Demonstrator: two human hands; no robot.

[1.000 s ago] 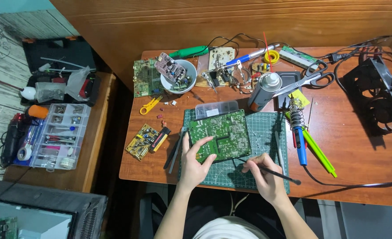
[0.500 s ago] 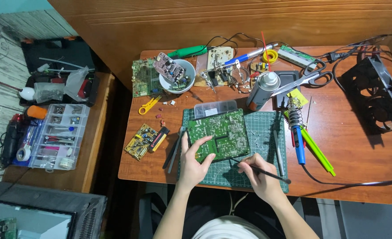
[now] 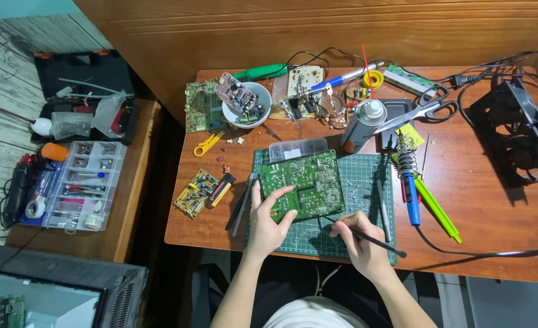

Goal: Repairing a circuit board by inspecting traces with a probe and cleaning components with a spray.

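Your left hand pinches the green circuit board by its near-left corner on the worktop's near edge — your right hand, just beside, grips a thin black tool aimed at the board's near edge.

Hands on green circuit board

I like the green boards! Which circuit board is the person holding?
The big green board on the cutting mat. The left hand grips its edge. The small yellow board and the board in the white bowl lie untouched.
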